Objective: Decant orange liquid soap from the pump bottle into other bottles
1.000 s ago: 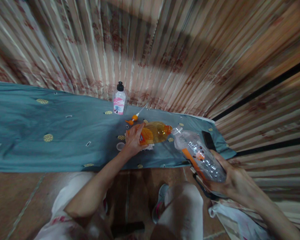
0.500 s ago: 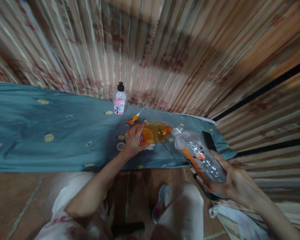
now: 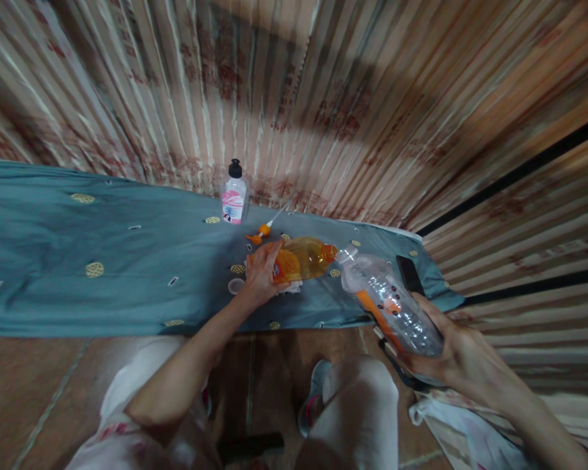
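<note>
My left hand [image 3: 264, 271] is closed around the base end of an orange bottle [image 3: 304, 258] with yellow-orange liquid, tilted so its neck points right. My right hand [image 3: 438, 343] grips a large clear plastic bottle [image 3: 389, 303] with an orange label, slanted with its mouth up and to the left. The two bottle mouths meet or nearly meet; whether they touch I cannot tell. Behind the orange bottle an orange pump top [image 3: 262, 232] with a white tube lies on the cloth. A white cap [image 3: 236, 286] rests by my left wrist, and something white lies under the orange bottle.
A clear bottle with black cap and pink label [image 3: 234, 196] stands at the back of the blue-green cloth [image 3: 142, 248]. A dark phone-like object [image 3: 409, 274] lies at the right, beyond the clear bottle. Pleated curtains [image 3: 274, 98] hang close behind.
Both hands keep their hold and the bottles stay mouth to mouth. Apart from a tiny shift of the view, I see no clear difference.
</note>
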